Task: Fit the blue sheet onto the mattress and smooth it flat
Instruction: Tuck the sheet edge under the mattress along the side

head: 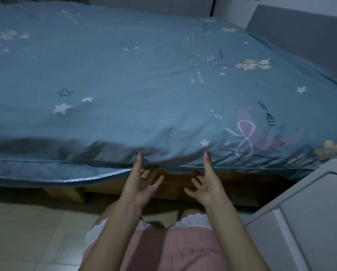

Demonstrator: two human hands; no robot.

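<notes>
The blue sheet [144, 75], printed with stars, moons and flowers, covers the top of the mattress and hangs over its near side. A shiny piped hem [97, 176] shows along the near lower edge at left. My left hand [142, 180] is palm up at that edge, thumb flat against the sheet's side and first fingers tucked under it, pinching the fabric. My right hand [204, 182] does the same a little to the right. The remaining fingers of both hands are spread free. The edge is raised slightly where I hold it.
A wooden bed frame [175, 190] shows under the mattress. A grey padded headboard [300, 42] runs along the right. A white cabinet [308, 222] stands close at my right. Pale floor tiles [26, 231] lie at left, below my pink skirt.
</notes>
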